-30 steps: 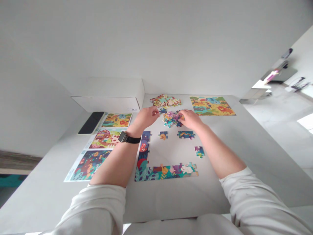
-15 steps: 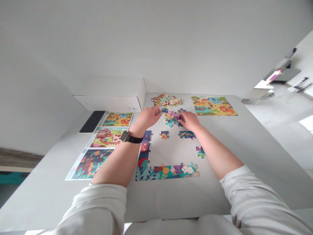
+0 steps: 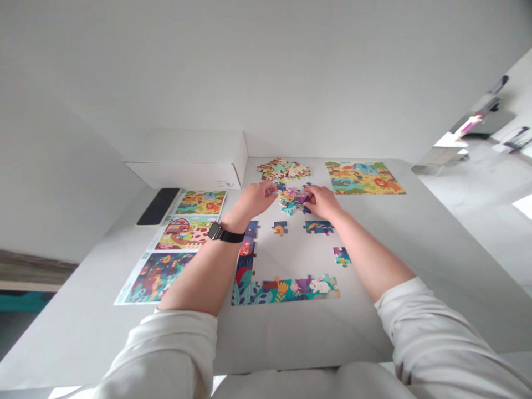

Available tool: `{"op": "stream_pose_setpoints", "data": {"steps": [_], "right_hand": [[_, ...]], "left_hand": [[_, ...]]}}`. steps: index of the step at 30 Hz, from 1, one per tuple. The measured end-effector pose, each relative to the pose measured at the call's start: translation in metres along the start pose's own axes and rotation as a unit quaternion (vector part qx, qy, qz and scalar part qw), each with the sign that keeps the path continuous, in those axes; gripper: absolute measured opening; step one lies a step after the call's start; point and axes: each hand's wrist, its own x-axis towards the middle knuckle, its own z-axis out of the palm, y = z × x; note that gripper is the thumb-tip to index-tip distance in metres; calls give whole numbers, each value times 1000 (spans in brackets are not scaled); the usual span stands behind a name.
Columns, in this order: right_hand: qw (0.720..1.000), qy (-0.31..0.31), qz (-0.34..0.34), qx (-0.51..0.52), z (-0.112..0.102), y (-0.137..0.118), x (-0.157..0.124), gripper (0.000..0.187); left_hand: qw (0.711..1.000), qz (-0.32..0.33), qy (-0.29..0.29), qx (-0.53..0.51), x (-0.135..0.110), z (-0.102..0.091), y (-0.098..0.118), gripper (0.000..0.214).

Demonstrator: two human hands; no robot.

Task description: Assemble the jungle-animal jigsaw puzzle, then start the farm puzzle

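White table (image 3: 415,233) against a plain wall, with a white box (image 3: 187,158) at far left. Bare surface lies at right and along the near edge. The pile of loose pieces (image 3: 293,200) sits far centre. The left hand (image 3: 253,199) has its grip drawn together at the pile's left edge, and the right hand (image 3: 324,202) is curled on its right side. Whether either grip clamps a piece cannot be told.

Off-white sleeves (image 3: 436,338) bunch at both elbows; a black square watch (image 3: 215,231) bands the left wrist.

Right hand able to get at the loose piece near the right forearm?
Probably yes. The right hand rests at the pile of pieces; the loose piece lies bare on the table, closer in, nothing covering it.
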Motion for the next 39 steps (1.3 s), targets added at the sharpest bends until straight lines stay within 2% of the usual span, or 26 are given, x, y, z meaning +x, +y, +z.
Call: {"op": "stream_pose_setpoints", "data": {"steps": [4,8,14,20,22,25,31,35,39], "right_hand": [[999,28,-25,29,-14,3,-1,51],[992,55,-80,80,-35,-9,-5,53],[984,60,-134,104,-60,-43,-17,50],[979,65,-152,120,-69,-58,-38,51],[974,72,-158,142,-72,-62,-47,47],[970,78,-129,193,-75,-69,-63,43],[948,37,-75,306,-70,-81,-98,39],[934,-17,-34,356,-62,-81,-121,43],[922,-45,-33,384,-60,-80,-134,44]], "left_hand": [[1000,1,-2,-19,0,0,-1,25],[996,15,-4,-87,1,0,2,24],[961,8,-81,-266,3,6,14,26],[940,-3,-115,-321,-7,6,25,19],[939,6,-116,-324,-14,3,28,19],[945,32,-103,-307,-31,-3,36,19],[981,60,-59,-174,-80,-13,58,24],[975,68,-79,-196,-110,-4,66,28],[970,75,-90,-213,-121,5,70,26]]}}
